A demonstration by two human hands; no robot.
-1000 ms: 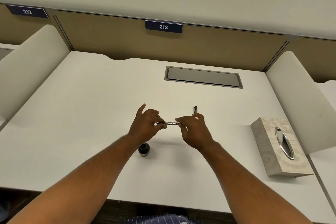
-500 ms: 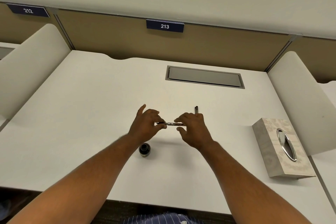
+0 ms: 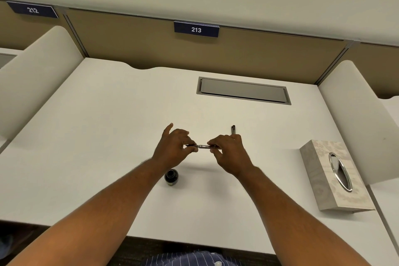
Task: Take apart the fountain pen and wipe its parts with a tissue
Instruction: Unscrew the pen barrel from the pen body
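Observation:
Both hands hold a thin fountain pen (image 3: 203, 146) level above the white desk (image 3: 108, 136). My left hand (image 3: 172, 149) pinches its left end between thumb and fingers, the index finger raised. My right hand (image 3: 228, 153) grips the right end, hiding that part. A short dark pen piece (image 3: 233, 129), probably the cap, lies on the desk just beyond my right hand. The tissue box (image 3: 332, 175), pale patterned with a chrome oval slot, stands at the right; no tissue shows above the slot.
A small dark ink bottle (image 3: 171, 177) stands on the desk under my left wrist. A grey cable hatch (image 3: 244, 90) is set into the desk further back. Curved white dividers (image 3: 38, 71) wall both sides.
My right fingers shifted a little along the pen, and the hands stayed almost in place. The view drifted slightly.

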